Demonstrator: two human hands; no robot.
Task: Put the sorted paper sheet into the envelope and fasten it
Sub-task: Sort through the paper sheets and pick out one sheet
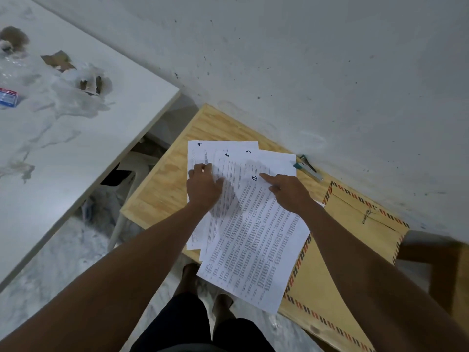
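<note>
Several sheets [253,237] fanned, long axes away from person; left hand [203,185] flat, right hand [289,191] pointing, no grip.

1. Small wooden table [162,189], pale plywood top, set against a grey wall.
2. Printed paper sheets [253,237] lie fanned and overlapping across its middle, numbered by hand at the top; the nearest sheet overhangs the front edge.
3. Brown envelope [330,262] with a striped border lies on the right side, partly under the sheets, flap open.
4. Pens [308,168] lie at the back edge near the wall.
</note>
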